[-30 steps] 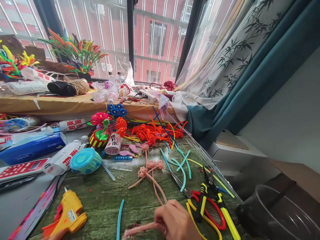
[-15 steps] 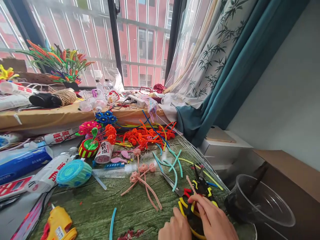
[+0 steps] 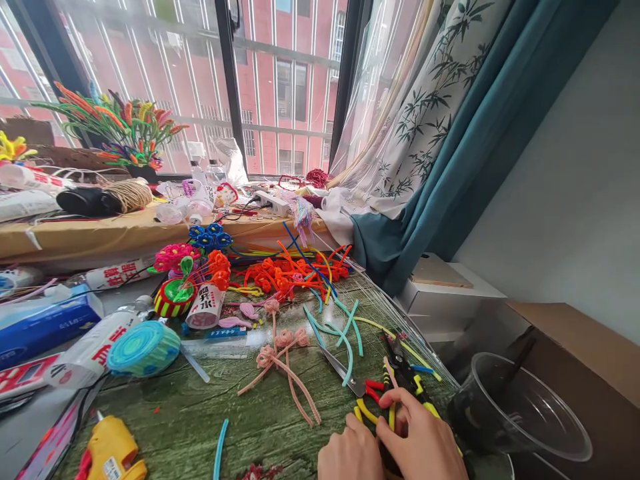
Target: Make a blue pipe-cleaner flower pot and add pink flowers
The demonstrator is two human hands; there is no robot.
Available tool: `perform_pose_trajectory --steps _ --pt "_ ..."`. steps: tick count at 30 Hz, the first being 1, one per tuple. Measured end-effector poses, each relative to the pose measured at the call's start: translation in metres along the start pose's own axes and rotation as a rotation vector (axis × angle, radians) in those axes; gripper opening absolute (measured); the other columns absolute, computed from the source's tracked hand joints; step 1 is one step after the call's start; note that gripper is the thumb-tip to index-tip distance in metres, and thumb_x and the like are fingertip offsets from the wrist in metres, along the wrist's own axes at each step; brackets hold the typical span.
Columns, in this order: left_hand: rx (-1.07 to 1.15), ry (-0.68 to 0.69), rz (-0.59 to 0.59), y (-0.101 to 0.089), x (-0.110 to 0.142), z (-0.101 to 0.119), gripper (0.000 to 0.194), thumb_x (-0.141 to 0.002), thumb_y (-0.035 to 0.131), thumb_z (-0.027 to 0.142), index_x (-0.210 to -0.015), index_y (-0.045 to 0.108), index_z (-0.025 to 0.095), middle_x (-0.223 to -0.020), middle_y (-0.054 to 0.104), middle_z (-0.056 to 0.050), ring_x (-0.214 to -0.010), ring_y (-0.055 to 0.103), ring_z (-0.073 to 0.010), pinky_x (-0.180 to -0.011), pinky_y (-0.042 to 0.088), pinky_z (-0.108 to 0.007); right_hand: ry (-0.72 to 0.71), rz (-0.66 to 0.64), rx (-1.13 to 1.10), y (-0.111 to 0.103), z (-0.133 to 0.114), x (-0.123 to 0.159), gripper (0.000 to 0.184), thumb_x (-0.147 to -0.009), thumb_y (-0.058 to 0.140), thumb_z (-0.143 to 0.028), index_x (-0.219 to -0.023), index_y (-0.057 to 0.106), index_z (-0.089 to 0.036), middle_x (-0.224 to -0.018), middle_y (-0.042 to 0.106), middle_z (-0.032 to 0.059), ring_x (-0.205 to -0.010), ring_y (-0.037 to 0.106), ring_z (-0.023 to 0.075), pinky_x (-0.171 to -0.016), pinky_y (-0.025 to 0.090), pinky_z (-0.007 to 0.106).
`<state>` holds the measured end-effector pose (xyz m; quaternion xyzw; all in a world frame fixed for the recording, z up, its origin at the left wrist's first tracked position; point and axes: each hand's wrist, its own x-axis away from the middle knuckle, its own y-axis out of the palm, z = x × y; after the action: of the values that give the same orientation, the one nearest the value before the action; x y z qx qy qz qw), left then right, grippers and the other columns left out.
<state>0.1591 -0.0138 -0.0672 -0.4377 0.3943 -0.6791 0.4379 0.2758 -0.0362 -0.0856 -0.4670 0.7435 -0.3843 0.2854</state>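
Note:
My right hand [image 3: 417, 433], low in the head view, pinches a pale pink pipe cleaner [image 3: 390, 372] whose tip sticks up past the fingers. Close by on its left, my left hand [image 3: 350, 450] is closed with the fingers curled; what lies inside it is hidden. Both hands are over scissors [image 3: 345, 370] with yellow and red handles and black pliers [image 3: 400, 360] with yellow-marked grips, which lie on the table. To the left rest several pink pipe-cleaner flowers [image 3: 284, 339] with long stems. Light-blue pipe cleaners [image 3: 347, 333] lie just beyond the scissors.
A yellow glue gun [image 3: 115, 447] lies at the lower left, with a blue-green roll [image 3: 144, 348] above it. Orange-red pipe-cleaner flowers [image 3: 275, 273] are heaped at the back. A clear plastic tub [image 3: 530, 407] stands right of the table beside a cardboard box [image 3: 580, 333].
My right hand has turned slightly, and the pink pipe cleaner's tip now sits lower and further right. My left hand has barely moved. The view has shifted a little.

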Motion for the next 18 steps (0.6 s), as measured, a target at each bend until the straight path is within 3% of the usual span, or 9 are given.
perform_pose_trajectory --steps 6,10,13,18 --pt "0.005 -0.029 0.008 -0.007 -0.004 0.003 0.035 -0.082 0.04 0.001 -0.092 0.073 0.011 -0.087 0.077 -0.019 -0.089 0.076 -0.0288 -0.075 0.057 -0.036 0.065 -0.055 -0.033 -0.006 -0.001 -0.002 0.011 -0.072 0.058 -0.027 -0.079 0.067 -0.027 -0.052 0.063 -0.0049 -0.05 0.065 0.0176 -0.049 0.043 0.023" --pt "0.014 -0.049 0.054 -0.008 -0.003 -0.004 0.029 -0.081 0.045 0.007 -0.089 0.072 0.013 -0.083 0.078 -0.016 -0.082 0.077 -0.0302 -0.067 0.057 -0.035 0.043 -0.107 -0.052 -0.004 0.003 -0.003 0.013 -0.077 0.054 -0.028 -0.082 0.066 -0.027 -0.056 0.065 -0.0039 -0.052 0.064 0.0171 -0.051 0.043 0.023" --pt "0.017 -0.033 0.123 -0.005 -0.003 -0.011 0.027 -0.082 0.045 0.009 -0.085 0.071 0.014 -0.074 0.077 -0.014 -0.075 0.076 -0.03 -0.063 0.056 -0.033 0.047 -0.12 -0.061 -0.005 0.005 -0.003 0.013 -0.078 0.053 -0.03 -0.083 0.065 -0.027 -0.056 0.064 -0.0046 -0.052 0.064 0.0172 -0.052 0.043 0.023" --pt "-0.001 0.034 0.301 -0.005 0.001 -0.026 0.029 -0.084 0.044 0.004 -0.084 0.069 0.019 -0.06 0.074 -0.005 -0.064 0.076 -0.0231 -0.059 0.052 -0.024 0.083 -0.133 -0.037 -0.008 0.001 -0.005 0.013 -0.08 0.052 -0.031 -0.083 0.064 -0.028 -0.056 0.064 -0.0047 -0.055 0.065 0.0183 -0.054 0.042 0.024"
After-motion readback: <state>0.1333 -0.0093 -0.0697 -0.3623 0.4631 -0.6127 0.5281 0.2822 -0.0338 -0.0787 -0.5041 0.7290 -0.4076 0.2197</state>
